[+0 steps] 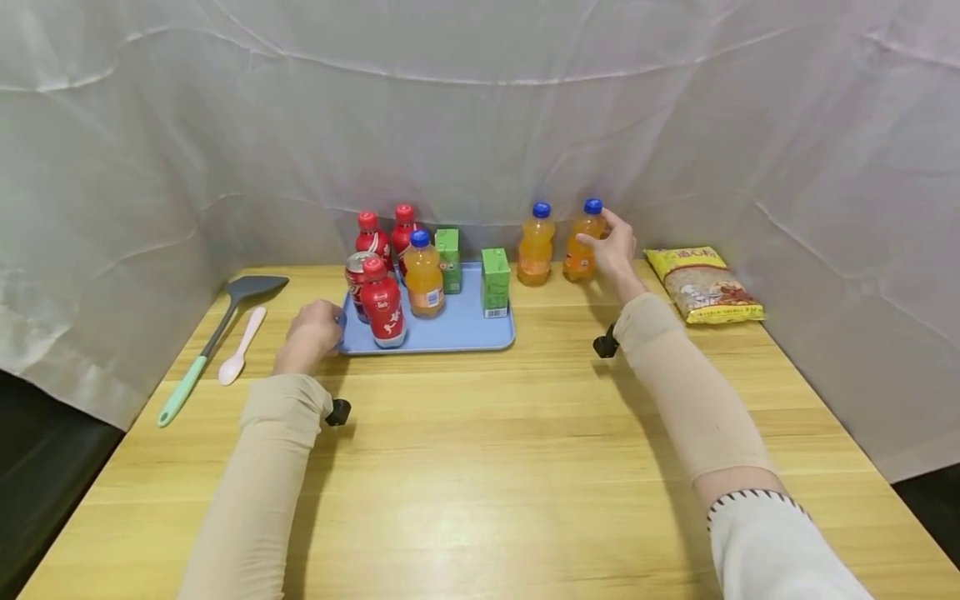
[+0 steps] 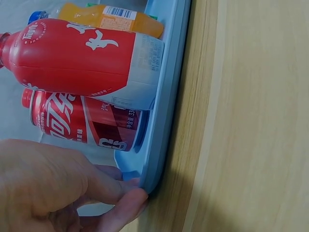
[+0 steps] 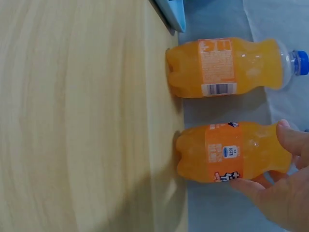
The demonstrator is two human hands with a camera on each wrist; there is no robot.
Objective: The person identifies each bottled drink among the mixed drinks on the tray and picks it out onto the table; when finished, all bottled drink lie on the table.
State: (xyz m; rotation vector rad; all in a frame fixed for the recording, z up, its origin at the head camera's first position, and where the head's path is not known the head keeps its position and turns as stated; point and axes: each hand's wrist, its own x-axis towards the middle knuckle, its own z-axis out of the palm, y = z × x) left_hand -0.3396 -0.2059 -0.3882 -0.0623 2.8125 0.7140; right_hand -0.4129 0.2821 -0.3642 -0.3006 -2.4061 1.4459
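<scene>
My left hand (image 1: pixel 311 329) grips the left edge of a blue tray (image 1: pixel 468 335); in the left wrist view thumb and fingers pinch its rim. On the tray stand a red drink can (image 2: pixel 82 118), a red-and-white bottle (image 1: pixel 383 304), two red-capped bottles behind, an orange soda bottle (image 1: pixel 424 279) and two green cartons, the nearer carton (image 1: pixel 495 282) at the right. Right of the tray, my right hand (image 1: pixel 617 250) holds another orange soda bottle (image 3: pixel 227 152), thumb and fingers around its upper part. It stands upright on the table. Beside it, apart, is a third orange soda bottle (image 1: pixel 536 247).
A yellow food packet (image 1: pixel 705 285) lies right of my right hand. On the left lie a spatula (image 1: pixel 213 337) with a green handle and a pale pink spoon (image 1: pixel 243 346). A grey cloth (image 1: pixel 465 125) hangs behind the wooden table (image 1: pixel 480 467).
</scene>
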